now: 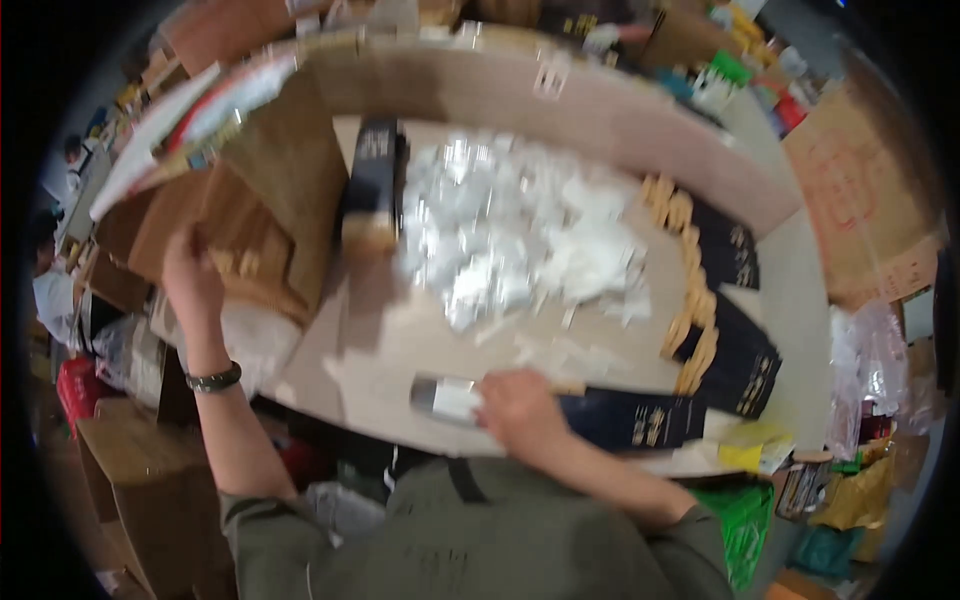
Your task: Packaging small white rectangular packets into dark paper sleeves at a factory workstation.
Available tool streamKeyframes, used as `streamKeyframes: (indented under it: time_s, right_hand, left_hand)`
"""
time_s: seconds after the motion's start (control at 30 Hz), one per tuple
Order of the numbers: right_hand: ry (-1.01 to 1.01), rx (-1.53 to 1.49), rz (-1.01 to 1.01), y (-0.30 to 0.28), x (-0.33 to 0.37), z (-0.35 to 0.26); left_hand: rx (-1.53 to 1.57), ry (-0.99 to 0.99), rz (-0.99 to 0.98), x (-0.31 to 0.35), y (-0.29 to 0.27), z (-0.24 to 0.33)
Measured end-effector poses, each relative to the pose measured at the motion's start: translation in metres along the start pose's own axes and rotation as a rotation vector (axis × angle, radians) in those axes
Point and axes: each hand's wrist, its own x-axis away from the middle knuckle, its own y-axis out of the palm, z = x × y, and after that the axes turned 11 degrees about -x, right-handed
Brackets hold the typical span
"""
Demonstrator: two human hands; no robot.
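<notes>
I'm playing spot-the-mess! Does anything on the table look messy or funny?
Yes: the loose pile of shiny white pieces in the middle of the table looks messy. They overlap every which way, with pale scraps scattered toward the right hand, while the dark packages at the right are neatly fanned.

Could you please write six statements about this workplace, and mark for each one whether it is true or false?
1. The left hand is at the open brown cardboard box. True.
2. The right hand is nearer to the person's body than the heap of shiny white pieces. True.
3. The heap lies inside the box. False: it lies on the pale flat work surface.
4. Dark flat packages with tan ends are fanned out right of the heap. True.
5. The bright plastic bag at the lower right is red. False: it is green.
6. A bracelet is on each wrist. False: only the left wrist has a dark round bracelet.
</notes>
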Motion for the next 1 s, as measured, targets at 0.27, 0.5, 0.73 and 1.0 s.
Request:
streamKeyframes:
  time_s: [0.27, 0.5, 0.73, 1.0]
  right_hand:
    - [0.098, 0.011, -0.183, -0.040, 0.036, 0.000]
    - [0.008, -0.041, -0.175, -0.019, 0.033, 0.001]
    - [0.089, 0.135, -0.154, -0.036, 0.017, 0.004]
    - [-0.129, -0.016, 0.001, -0.043, 0.017, 0.017]
  left_hand:
    - [0.858, -0.207, -1.184, 0.170, -0.008, 0.033]
    - [0.836, 0.241, -1.123, 0.210, 0.009, 0.150]
    - [0.882, -0.349, -0.859, 0.237, 0.018, 0.183]
    - [0.258, 0.604, -0.563, 0.183, -0.028, 0.208]
